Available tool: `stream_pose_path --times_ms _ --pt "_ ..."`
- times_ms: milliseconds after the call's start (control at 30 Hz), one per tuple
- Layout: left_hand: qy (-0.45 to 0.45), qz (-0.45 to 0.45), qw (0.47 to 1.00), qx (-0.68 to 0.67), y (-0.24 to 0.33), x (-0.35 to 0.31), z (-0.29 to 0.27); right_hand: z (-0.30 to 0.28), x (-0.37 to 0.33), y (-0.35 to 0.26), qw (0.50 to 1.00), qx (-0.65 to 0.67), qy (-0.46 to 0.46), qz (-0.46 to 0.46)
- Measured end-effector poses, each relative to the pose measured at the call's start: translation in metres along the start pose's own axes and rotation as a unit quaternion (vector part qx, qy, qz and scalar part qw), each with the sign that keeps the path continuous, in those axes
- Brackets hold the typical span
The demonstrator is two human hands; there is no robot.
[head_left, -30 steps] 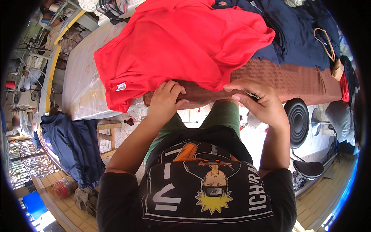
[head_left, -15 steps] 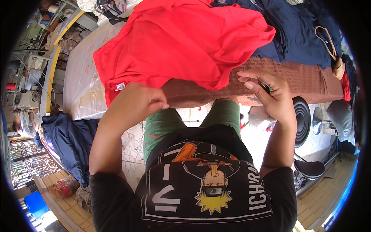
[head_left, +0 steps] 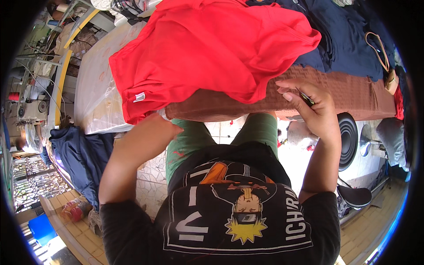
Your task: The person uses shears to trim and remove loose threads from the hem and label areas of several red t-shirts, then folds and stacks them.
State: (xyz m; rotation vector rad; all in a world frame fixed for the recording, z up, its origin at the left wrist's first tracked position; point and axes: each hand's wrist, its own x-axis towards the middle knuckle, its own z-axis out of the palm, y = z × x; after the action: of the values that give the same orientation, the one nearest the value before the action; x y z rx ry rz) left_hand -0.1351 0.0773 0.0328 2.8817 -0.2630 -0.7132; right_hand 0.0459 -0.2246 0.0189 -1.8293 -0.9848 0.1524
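Note:
A red cloth garment (head_left: 198, 57) lies spread over the near edge of a table with a brown cover (head_left: 353, 90). A small white label (head_left: 139, 97) shows at its lower left. My left hand (head_left: 152, 132) is just below that corner, back of the hand up and fingers curled under. What it pinches, if anything, is hidden. My right hand (head_left: 316, 106) is raised in front of the table edge at the right. Its thumb and fingers curve toward each other, with a small dark tool (head_left: 305, 98), resembling thread snips, tucked in the palm. Neither blade tips nor handle show clearly.
Dark navy garments (head_left: 340, 44) are heaped on the table's right. More navy cloth (head_left: 81, 154) hangs at the left, beside a plastic-covered surface (head_left: 101, 84). A sewing machine (head_left: 33, 110) stands far left. At the right are a round black ribbed object (head_left: 347, 141) and a black seat (head_left: 354, 195).
My left hand has moved down and slightly left, nearer my lap, uncovering more of the red garment's corner. The right hand keeps its pose, with the small tool still in it.

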Motion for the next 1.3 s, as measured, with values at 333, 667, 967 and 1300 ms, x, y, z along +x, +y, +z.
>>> stream_pose_path --times_ms 333,667,967,1300 --pt "0.280 0.246 0.927 0.045 0.047 0.117 -0.035 -0.054 0.029 -0.025 0.906 -0.382 -0.164 -0.084" --pt "0.299 0.329 0.877 -0.183 0.040 0.172 -0.062 -0.115 -0.010 0.017 0.998 -0.060 0.007 0.033" --pt "0.461 0.177 0.814 -0.307 0.041 0.147 -0.073 0.028 0.043 0.041 0.996 0.071 -0.047 -0.038" --pt "0.686 0.267 0.674 -0.057 0.038 0.136 -0.020 0.049 0.039 0.039 0.962 0.137 0.236 -0.025"
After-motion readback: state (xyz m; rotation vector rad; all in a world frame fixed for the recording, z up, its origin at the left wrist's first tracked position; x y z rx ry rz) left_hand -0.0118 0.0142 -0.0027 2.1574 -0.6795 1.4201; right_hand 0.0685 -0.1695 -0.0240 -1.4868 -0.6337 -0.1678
